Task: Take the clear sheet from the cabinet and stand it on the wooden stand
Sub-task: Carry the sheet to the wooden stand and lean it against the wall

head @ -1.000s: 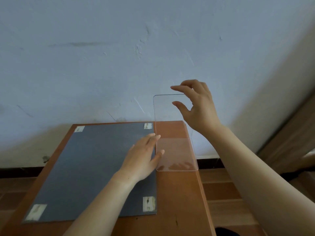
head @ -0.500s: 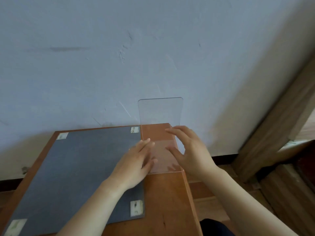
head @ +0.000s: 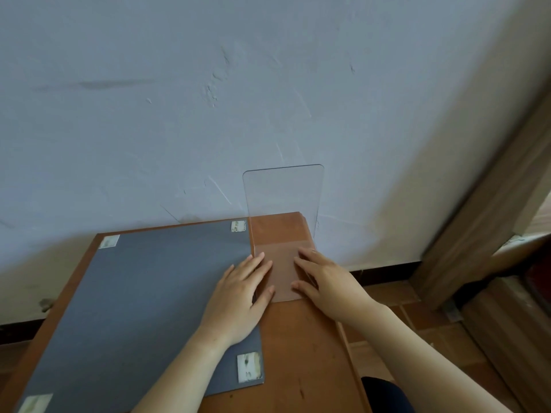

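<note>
The clear sheet [head: 283, 195] stands upright near the back right corner of the wooden stand [head: 301, 353], its bottom edge resting on the wood. Its rounded top corners show against the pale wall. My left hand [head: 241, 296] lies against the sheet's lower left edge, thumb at the bottom corner. My right hand [head: 325, 278] presses the lower right edge with thumb and fingers. Both hands steady the sheet from either side.
A grey mat [head: 140, 296], taped at its corners, covers the left and middle of the stand. The wall rises right behind it. To the right are a wooden door frame [head: 489, 210] and a tiled floor [head: 396, 293] below the stand's right edge.
My right hand came down from the sheet's top edge to its lower right side. The sheet now stands lower and steadier on the wood, and my view has shifted slightly right.
</note>
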`<state>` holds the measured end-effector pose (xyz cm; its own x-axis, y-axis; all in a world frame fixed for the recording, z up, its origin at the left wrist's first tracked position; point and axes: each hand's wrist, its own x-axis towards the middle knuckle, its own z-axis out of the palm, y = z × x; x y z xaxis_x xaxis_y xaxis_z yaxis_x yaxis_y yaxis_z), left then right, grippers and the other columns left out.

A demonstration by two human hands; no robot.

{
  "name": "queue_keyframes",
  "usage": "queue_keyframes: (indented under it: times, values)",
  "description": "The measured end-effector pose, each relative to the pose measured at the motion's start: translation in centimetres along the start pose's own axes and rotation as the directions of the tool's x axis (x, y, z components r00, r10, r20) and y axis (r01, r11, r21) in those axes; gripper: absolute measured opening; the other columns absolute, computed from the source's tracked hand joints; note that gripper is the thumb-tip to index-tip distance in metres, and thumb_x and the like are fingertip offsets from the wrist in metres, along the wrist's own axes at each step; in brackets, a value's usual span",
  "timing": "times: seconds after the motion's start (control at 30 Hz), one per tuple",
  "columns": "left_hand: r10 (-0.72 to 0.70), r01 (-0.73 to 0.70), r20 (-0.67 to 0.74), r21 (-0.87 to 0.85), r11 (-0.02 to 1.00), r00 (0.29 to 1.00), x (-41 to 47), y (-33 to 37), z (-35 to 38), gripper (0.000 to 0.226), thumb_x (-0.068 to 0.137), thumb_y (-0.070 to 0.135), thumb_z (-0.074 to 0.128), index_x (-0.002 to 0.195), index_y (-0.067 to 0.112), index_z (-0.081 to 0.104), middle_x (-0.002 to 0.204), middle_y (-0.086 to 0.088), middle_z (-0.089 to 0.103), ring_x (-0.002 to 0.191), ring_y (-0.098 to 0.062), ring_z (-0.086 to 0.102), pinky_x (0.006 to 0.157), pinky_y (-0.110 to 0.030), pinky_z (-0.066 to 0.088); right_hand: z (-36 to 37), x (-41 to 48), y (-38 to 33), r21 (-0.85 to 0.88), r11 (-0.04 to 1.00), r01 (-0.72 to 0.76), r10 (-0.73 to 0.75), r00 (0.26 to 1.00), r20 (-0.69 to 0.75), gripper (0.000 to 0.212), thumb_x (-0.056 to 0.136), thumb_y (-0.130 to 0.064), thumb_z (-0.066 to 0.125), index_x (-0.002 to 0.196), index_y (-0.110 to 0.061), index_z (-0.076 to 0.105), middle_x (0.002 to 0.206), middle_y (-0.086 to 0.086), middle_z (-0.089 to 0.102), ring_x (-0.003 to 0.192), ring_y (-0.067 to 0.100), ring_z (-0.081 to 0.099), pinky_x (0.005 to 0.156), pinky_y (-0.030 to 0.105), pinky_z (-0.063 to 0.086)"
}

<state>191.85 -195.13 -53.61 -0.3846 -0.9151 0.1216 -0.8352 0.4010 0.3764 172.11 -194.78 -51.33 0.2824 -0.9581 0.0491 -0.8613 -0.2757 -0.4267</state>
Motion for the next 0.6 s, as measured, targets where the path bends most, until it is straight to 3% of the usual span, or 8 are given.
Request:
queue_keyframes:
  times: [0.3, 0.6]
  values:
    - [0.015, -0.016, -0.033, -0.032, 0.999, 0.999, -0.1, 0.1, -0.1, 0.044, 0.096, 0.040, 0.034, 0.139, 0.033, 0.034, 0.152, 0.014, 0.022, 0.140, -0.004, 0.009, 0.110, -0.023, -0.001, 0.0, 0.8, -0.6, -0.004, 1.000, -0.019, 0.019, 1.000, 0.015, 0.051, 0.094, -0.036, 0.044, 0.139, -0.016, 0.034, 0.153, -0.002, 0.022, 0.141, 0.015, 0.016, 0.109, 0.030, 0.022]
    - [0.022, -0.033, 0.185, 0.056, 0.998, 0.982, 0.3, 0.5, -1.7, 0.064, 0.088, 0.057, 0.038, 0.144, 0.031, 0.021, 0.155, 0.012, 0.005, 0.142, -0.007, 0.000, 0.116, -0.036, 0.006, 0.0, -1.0, 0.1, 0.033, 0.998, 0.062, -0.063, 0.997, 0.037, 0.053, 0.092, -0.040, 0.047, 0.140, -0.019, 0.034, 0.153, -0.005, 0.022, 0.141, 0.010, 0.014, 0.110, 0.023, 0.015]
